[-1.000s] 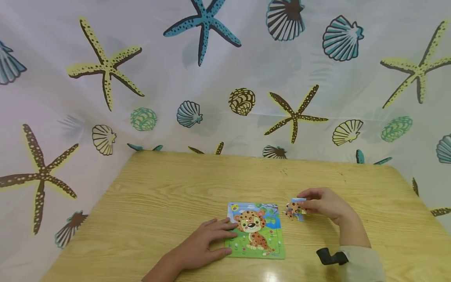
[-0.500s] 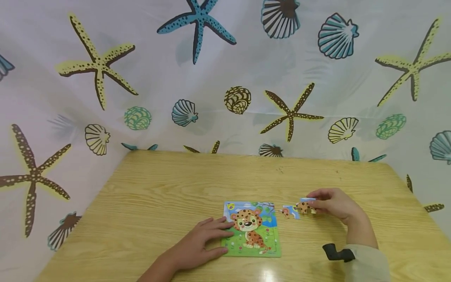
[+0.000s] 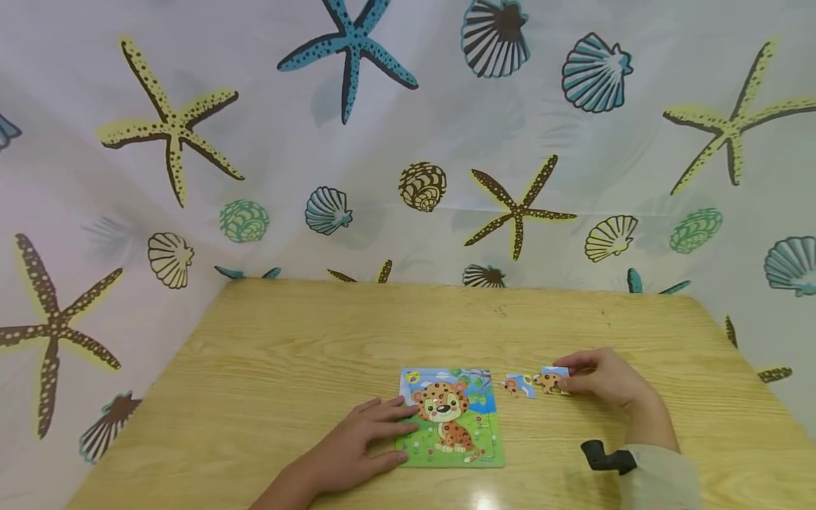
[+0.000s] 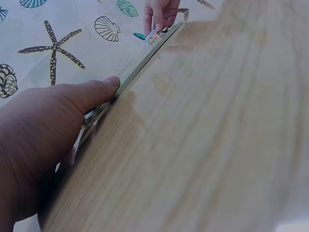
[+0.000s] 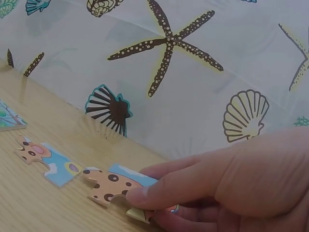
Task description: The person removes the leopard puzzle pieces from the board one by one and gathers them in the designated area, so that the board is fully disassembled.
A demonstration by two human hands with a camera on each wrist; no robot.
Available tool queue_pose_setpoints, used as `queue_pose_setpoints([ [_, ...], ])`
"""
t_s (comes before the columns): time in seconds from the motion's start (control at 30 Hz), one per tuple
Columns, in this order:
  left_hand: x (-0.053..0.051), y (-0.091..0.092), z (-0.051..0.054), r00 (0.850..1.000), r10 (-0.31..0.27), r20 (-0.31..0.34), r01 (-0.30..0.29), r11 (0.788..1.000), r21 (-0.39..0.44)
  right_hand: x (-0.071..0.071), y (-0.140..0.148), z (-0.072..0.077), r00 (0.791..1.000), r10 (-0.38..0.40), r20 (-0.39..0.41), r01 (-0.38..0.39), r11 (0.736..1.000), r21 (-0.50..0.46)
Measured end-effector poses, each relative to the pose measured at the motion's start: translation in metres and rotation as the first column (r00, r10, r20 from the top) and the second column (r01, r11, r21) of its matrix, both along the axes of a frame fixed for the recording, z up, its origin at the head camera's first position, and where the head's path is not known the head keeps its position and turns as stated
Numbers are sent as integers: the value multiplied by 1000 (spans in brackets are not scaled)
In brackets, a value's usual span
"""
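Note:
A square jigsaw puzzle (image 3: 449,418) with a cartoon leopard cub lies on the table. My left hand (image 3: 360,443) rests at its left side with extended fingers on the picture; in the left wrist view the thumb (image 4: 99,93) touches the board's edge. Right of the board, my right hand (image 3: 602,382) pinches a spotted orange and blue puzzle piece (image 5: 113,185) between thumb and fingers. That piece is partly covered by the fingers. A second piece (image 5: 46,162), with a pink ear and blue sky, lies flat between the board and the held piece, a small gap apart from it.
The wooden table (image 3: 306,333) runs back to a white curtain (image 3: 382,241) printed with starfish and shells. A black bent fitting (image 3: 605,459) sticks out from the right sleeve (image 3: 659,474).
My right hand has drawn its piece to the right, away from the second piece, which stays on the table. The two overlapped earlier. My left hand keeps its place on the board.

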State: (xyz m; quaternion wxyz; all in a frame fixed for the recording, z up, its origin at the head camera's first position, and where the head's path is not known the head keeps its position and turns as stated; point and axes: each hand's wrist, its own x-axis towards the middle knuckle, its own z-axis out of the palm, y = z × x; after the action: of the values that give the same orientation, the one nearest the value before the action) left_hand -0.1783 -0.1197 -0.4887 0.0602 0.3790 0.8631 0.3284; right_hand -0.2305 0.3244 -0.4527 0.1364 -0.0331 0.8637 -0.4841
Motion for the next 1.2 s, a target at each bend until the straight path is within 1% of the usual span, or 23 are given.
queue_pose_setpoints([
  [0.1, -1, 0, -1, 1000, 1, -7, -1, 1000, -2, 0, -3, 0, 999, 3, -48, 0, 998, 66],
  [0.23, -2, -1, -1, 1000, -4, -21, 4, 1000, -4, 1, -7, 3, 998, 0, -67, 10, 990, 138],
  [0.43, -3, -4, -1, 998, 2, -58, -2, 1000, -9, -1, -12, 7, 998, 5, -58, 6, 984, 179],
  [0.6, -2, -2, -2, 999, -2, -38, 2, 1000, 6, -1, -10, 6, 999, -5, -54, 16, 979, 205],
  [0.67, -1, -1, -2, 1000, -4, -31, 4, 1000, 8, 0, -8, 4, 999, -13, -46, 21, 982, 190],
  [0.83, -1, 0, -3, 1000, 0, -24, 1, 1000, 5, 2, 1, 0, 998, -52, -25, 54, 994, 92],
  [0.93, -1, 0, -2, 1000, 1, -16, 0, 1000, 5, 2, 6, -1, 997, -77, -11, 78, 995, 55],
  [1.07, 0, -1, -2, 1000, 1, -4, -1, 1000, 4, 4, 8, 2, 997, -83, -6, 83, 997, 6],
  [1.2, -1, -1, -2, 1000, -1, -3, 1, 1000, 4, 5, 5, 6, 997, -68, -24, 67, 996, -55],
])
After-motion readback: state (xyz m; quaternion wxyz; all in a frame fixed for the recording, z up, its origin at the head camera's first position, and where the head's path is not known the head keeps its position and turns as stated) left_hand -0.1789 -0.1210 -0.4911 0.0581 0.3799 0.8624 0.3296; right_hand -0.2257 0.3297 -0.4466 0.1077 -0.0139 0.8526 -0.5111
